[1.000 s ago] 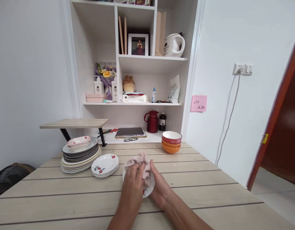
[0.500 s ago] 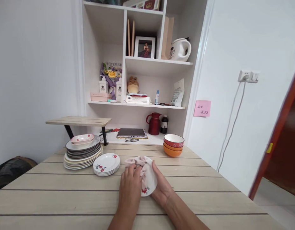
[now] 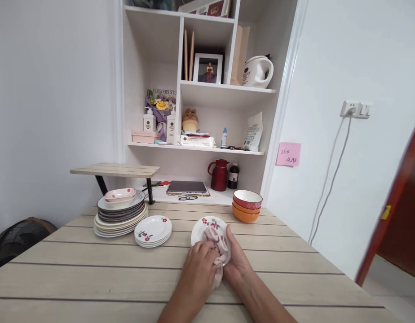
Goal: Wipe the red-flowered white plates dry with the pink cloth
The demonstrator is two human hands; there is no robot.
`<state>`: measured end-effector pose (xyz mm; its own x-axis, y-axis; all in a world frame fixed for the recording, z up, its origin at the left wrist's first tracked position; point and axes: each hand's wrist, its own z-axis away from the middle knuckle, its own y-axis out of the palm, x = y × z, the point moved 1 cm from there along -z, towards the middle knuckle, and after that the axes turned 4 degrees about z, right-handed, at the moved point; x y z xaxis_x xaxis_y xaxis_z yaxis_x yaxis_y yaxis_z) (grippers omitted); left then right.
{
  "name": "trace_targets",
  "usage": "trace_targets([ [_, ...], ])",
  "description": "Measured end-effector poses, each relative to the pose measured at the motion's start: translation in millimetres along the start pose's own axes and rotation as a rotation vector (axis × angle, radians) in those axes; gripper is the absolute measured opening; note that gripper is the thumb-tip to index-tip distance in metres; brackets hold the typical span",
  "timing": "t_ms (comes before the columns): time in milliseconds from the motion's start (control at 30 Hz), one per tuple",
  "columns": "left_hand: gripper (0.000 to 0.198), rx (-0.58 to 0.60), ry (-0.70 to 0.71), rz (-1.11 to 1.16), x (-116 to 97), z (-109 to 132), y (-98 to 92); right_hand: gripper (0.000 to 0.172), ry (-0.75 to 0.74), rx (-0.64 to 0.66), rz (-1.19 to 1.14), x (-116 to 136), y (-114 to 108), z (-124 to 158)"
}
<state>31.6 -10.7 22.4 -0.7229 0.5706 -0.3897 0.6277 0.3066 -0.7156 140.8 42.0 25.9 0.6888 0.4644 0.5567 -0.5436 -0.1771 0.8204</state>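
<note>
A small white plate with red flowers (image 3: 207,226) is tilted up above the wooden table (image 3: 93,278). My right hand (image 3: 237,262) grips its near right edge, thumb on the face. My left hand (image 3: 198,267) is closed on a pale pink cloth (image 3: 219,249), which it presses against the plate's lower part. The plate's far rim and flower pattern show above the cloth.
A short stack of matching flowered plates (image 3: 152,230) lies left of my hands. Further left stands a tall stack of larger plates (image 3: 120,217) with a pink dish on top. Stacked red and orange bowls (image 3: 247,205) sit at the back right, before a shelf unit (image 3: 194,148).
The cloth has slid from the plate's top down to its near part, baring the far rim and flowers. The plate and both hands sit a little further right in view.
</note>
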Motion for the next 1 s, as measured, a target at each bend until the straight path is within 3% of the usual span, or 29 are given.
trace_targets([
  [367,0.033,-0.1,-0.066,-0.088,-2,-1,2.7,0.058,-0.044,0.047,0.032,-1,3,2],
  [700,0.037,-0.278,-0.12,-0.24,5,-2,-0.8,0.059,-0.066,0.101,0.015,-6,13,6],
  [1000,0.046,-0.4,0.01,-0.18,21,1,6.0,0.058,-0.075,0.105,0.001,-7,17,10],
])
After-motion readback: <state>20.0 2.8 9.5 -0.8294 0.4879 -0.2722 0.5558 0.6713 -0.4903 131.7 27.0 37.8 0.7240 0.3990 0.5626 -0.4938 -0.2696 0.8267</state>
